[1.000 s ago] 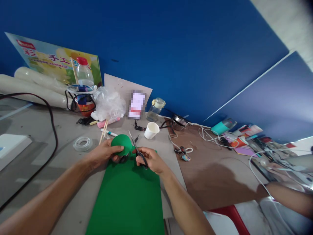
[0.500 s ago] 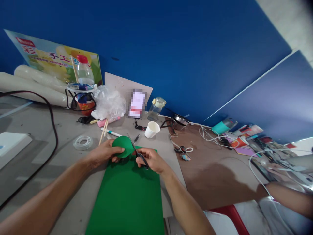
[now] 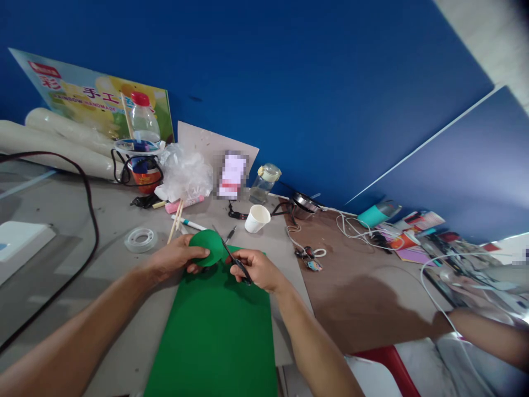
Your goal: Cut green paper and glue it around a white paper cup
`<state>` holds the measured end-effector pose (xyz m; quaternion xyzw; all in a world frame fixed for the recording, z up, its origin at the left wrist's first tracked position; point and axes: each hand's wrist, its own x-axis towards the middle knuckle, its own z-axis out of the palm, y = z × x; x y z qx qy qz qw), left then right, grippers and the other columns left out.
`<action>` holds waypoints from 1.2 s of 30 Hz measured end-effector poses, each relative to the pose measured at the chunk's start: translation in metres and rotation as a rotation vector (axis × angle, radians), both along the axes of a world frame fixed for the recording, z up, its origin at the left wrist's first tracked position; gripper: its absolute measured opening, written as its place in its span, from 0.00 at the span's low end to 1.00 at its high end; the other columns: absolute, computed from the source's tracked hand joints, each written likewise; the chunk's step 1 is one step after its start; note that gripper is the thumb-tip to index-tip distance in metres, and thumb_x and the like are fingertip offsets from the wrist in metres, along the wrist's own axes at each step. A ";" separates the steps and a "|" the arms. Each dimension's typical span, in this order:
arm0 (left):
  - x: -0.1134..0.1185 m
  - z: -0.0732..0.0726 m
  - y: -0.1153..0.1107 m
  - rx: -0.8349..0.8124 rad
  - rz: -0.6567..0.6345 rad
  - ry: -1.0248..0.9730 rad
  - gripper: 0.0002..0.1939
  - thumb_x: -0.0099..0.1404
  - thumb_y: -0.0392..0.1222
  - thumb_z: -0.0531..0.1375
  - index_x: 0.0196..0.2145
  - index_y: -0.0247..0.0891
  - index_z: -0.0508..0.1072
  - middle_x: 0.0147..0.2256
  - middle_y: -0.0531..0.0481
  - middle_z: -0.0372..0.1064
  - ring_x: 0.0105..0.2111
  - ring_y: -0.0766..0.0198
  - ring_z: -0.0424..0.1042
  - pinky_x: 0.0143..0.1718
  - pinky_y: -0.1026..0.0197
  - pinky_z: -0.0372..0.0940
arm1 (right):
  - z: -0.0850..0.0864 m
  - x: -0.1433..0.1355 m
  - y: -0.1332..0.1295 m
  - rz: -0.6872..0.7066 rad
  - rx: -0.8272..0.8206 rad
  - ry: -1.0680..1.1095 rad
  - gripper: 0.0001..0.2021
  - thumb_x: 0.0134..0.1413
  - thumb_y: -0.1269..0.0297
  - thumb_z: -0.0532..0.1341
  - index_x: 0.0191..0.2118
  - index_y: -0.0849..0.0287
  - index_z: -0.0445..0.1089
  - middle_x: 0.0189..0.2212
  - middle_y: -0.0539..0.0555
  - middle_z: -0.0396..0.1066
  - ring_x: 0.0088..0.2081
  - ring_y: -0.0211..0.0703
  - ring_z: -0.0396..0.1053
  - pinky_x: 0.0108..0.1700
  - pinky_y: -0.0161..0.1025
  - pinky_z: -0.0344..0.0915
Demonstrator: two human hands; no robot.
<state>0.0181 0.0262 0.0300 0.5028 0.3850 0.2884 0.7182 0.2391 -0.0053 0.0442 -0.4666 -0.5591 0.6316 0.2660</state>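
Between the thumb and fingers of my left hand [image 3: 182, 255] is a green paper circle [image 3: 206, 247], held above the table. My right hand [image 3: 255, 269] is closed around the black handles of a pair of scissors [image 3: 236, 261]. The blades point up and left, at the right edge of the circle; whether they bite into the paper I cannot tell. Below both hands lies a large green sheet of paper [image 3: 215, 336]. A white paper cup [image 3: 257, 219] stands just beyond my right hand.
Left of my hands lies a tape roll [image 3: 141, 240]. Wooden sticks [image 3: 176, 221], a plastic bag [image 3: 185, 173], a glass jar [image 3: 265, 182] and a pixelated phone [image 3: 232, 175] are behind. A black cable [image 3: 93, 215] curves at left. Another person's arm [image 3: 483, 331] rests at right.
My hands and the scissors have barely moved. The circle is turned slightly and sits a touch further left relative to the blades. The view has shifted a little.
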 end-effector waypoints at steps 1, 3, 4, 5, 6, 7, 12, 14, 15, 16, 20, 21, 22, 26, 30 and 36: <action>0.000 0.000 0.000 -0.003 -0.003 -0.017 0.12 0.52 0.44 0.63 0.20 0.34 0.68 0.15 0.53 0.62 0.14 0.72 0.56 0.17 0.67 0.48 | -0.001 0.000 0.001 -0.031 0.012 0.019 0.20 0.39 0.52 0.68 0.35 0.62 0.69 0.17 0.45 0.64 0.21 0.32 0.59 0.25 0.32 0.52; 0.000 -0.001 0.000 -0.020 0.013 -0.069 0.13 0.53 0.45 0.64 0.20 0.34 0.68 0.15 0.54 0.61 0.14 0.72 0.56 0.17 0.67 0.49 | -0.002 0.002 0.002 -0.094 0.027 0.093 0.21 0.42 0.50 0.67 0.37 0.62 0.69 0.18 0.46 0.65 0.21 0.32 0.59 0.24 0.31 0.50; 0.001 -0.001 0.001 -0.034 0.038 -0.101 0.13 0.53 0.45 0.64 0.21 0.34 0.68 0.15 0.54 0.61 0.15 0.72 0.57 0.17 0.67 0.50 | -0.002 0.002 0.002 -0.114 0.023 0.144 0.22 0.43 0.49 0.66 0.38 0.62 0.68 0.19 0.47 0.66 0.21 0.31 0.58 0.23 0.31 0.49; 0.001 -0.002 0.001 -0.050 0.078 -0.132 0.12 0.53 0.44 0.65 0.22 0.34 0.69 0.17 0.54 0.62 0.15 0.72 0.58 0.17 0.68 0.52 | -0.003 0.003 0.002 -0.123 0.014 0.197 0.23 0.44 0.48 0.65 0.39 0.62 0.68 0.20 0.48 0.67 0.21 0.31 0.57 0.22 0.31 0.47; 0.002 -0.002 0.002 -0.066 0.125 -0.160 0.12 0.53 0.44 0.66 0.23 0.34 0.70 0.18 0.54 0.64 0.16 0.72 0.59 0.18 0.67 0.55 | -0.003 0.003 0.002 -0.126 0.005 0.245 0.23 0.45 0.47 0.64 0.40 0.62 0.68 0.20 0.49 0.68 0.21 0.31 0.57 0.22 0.31 0.45; 0.002 -0.003 0.003 -0.080 0.177 -0.186 0.11 0.53 0.43 0.66 0.24 0.34 0.70 0.20 0.53 0.65 0.17 0.71 0.61 0.19 0.67 0.58 | -0.004 0.003 0.001 -0.128 0.000 0.282 0.23 0.45 0.46 0.64 0.40 0.62 0.68 0.21 0.50 0.68 0.20 0.31 0.57 0.21 0.31 0.44; 0.004 -0.003 0.006 -0.138 0.380 -0.346 0.09 0.53 0.39 0.66 0.30 0.34 0.71 0.27 0.50 0.71 0.22 0.65 0.70 0.27 0.62 0.69 | -0.009 -0.005 -0.002 -0.151 0.036 0.309 0.22 0.47 0.47 0.64 0.40 0.62 0.67 0.24 0.51 0.70 0.19 0.29 0.55 0.20 0.31 0.45; 0.005 -0.003 0.007 -0.158 0.410 -0.382 0.08 0.55 0.39 0.65 0.32 0.34 0.72 0.29 0.49 0.72 0.23 0.64 0.71 0.27 0.61 0.69 | -0.011 -0.008 -0.004 -0.160 0.042 0.295 0.22 0.47 0.48 0.64 0.40 0.61 0.67 0.24 0.51 0.70 0.19 0.30 0.55 0.20 0.31 0.47; 0.006 -0.003 0.006 -0.166 0.418 -0.387 0.07 0.57 0.39 0.64 0.33 0.33 0.72 0.29 0.48 0.72 0.23 0.64 0.71 0.27 0.61 0.69 | -0.013 -0.009 -0.004 -0.164 0.042 0.285 0.22 0.46 0.48 0.65 0.41 0.61 0.66 0.24 0.50 0.70 0.19 0.30 0.55 0.20 0.31 0.48; 0.007 -0.002 0.006 -0.173 0.424 -0.390 0.07 0.57 0.39 0.63 0.33 0.33 0.72 0.29 0.48 0.73 0.23 0.64 0.71 0.28 0.61 0.70 | -0.013 -0.010 -0.004 -0.167 0.040 0.274 0.23 0.45 0.48 0.66 0.41 0.61 0.66 0.23 0.49 0.69 0.20 0.30 0.56 0.21 0.30 0.49; 0.009 -0.001 0.005 -0.183 0.441 -0.412 0.06 0.58 0.39 0.63 0.30 0.34 0.71 0.26 0.50 0.71 0.22 0.65 0.70 0.27 0.62 0.69 | -0.013 -0.014 -0.006 -0.161 0.032 0.208 0.24 0.43 0.47 0.66 0.41 0.60 0.66 0.22 0.48 0.69 0.20 0.31 0.57 0.21 0.31 0.51; 0.010 0.000 0.004 -0.183 0.446 -0.414 0.06 0.58 0.39 0.64 0.30 0.34 0.72 0.26 0.51 0.70 0.22 0.66 0.69 0.26 0.63 0.69 | -0.012 -0.015 -0.007 -0.166 0.040 0.195 0.24 0.43 0.48 0.67 0.41 0.60 0.66 0.22 0.48 0.69 0.21 0.31 0.57 0.22 0.31 0.52; 0.011 0.000 0.003 -0.183 0.446 -0.414 0.06 0.57 0.39 0.64 0.30 0.34 0.72 0.26 0.52 0.70 0.22 0.67 0.69 0.26 0.64 0.68 | -0.012 -0.016 -0.007 -0.177 0.051 0.188 0.23 0.43 0.48 0.67 0.41 0.60 0.66 0.23 0.48 0.69 0.21 0.31 0.57 0.22 0.31 0.52; 0.013 -0.001 0.000 -0.173 0.364 -0.404 0.07 0.56 0.39 0.66 0.29 0.33 0.74 0.27 0.51 0.70 0.22 0.69 0.68 0.24 0.66 0.67 | -0.012 -0.017 -0.006 -0.249 0.096 0.202 0.22 0.44 0.49 0.66 0.40 0.59 0.66 0.22 0.48 0.69 0.20 0.31 0.57 0.22 0.31 0.52; 0.015 -0.003 -0.001 -0.153 0.300 -0.400 0.07 0.56 0.40 0.66 0.30 0.32 0.75 0.27 0.49 0.72 0.22 0.69 0.68 0.25 0.67 0.67 | -0.013 -0.016 -0.004 -0.256 0.117 0.181 0.21 0.45 0.49 0.65 0.40 0.59 0.65 0.22 0.47 0.68 0.20 0.32 0.57 0.22 0.32 0.52; 0.017 -0.005 0.001 -0.187 0.347 -0.413 0.07 0.53 0.35 0.68 0.30 0.32 0.75 0.27 0.50 0.74 0.24 0.66 0.73 0.30 0.64 0.71 | -0.012 -0.020 -0.007 -0.213 0.162 0.090 0.21 0.44 0.51 0.66 0.40 0.59 0.65 0.23 0.48 0.69 0.23 0.34 0.61 0.25 0.33 0.57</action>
